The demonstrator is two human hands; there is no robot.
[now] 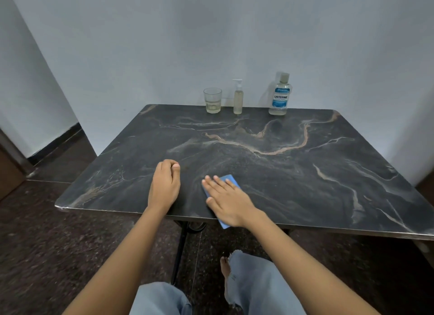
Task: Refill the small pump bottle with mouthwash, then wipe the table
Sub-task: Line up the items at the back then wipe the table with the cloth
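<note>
head view: the right hand (229, 203) lay flat, fingers spread, pressing a blue cloth (231, 180) against the dark marbled tabletop (293, 173) near its front edge; one corner of the cloth hung just past that edge below the wrist. the hand was not gripping anything, only bearing down with the palm. the left hand (165, 184) rested just beside it on the tabletop, curled into a loose fist and holding nothing.

along the far edge, against the wall, stood a drinking glass (212, 100) with a little pale liquid in it, the small pump bottle (238, 98) just beside it, holding yellowish liquid well up its body, with its pump head on, and the mouthwash bottle (280, 96) a little further right, capped.

the cloth looked thin, soft and light, so it would likely bunch or slide under uneven pressure; a flat palm over its middle seemed the best hold for wiping. the pump bottle looked light, narrow and easy to tip, best taken around its body rather than the pump. the glass was the fragile one, and the smooth tabletop would probably let it skid.
</note>
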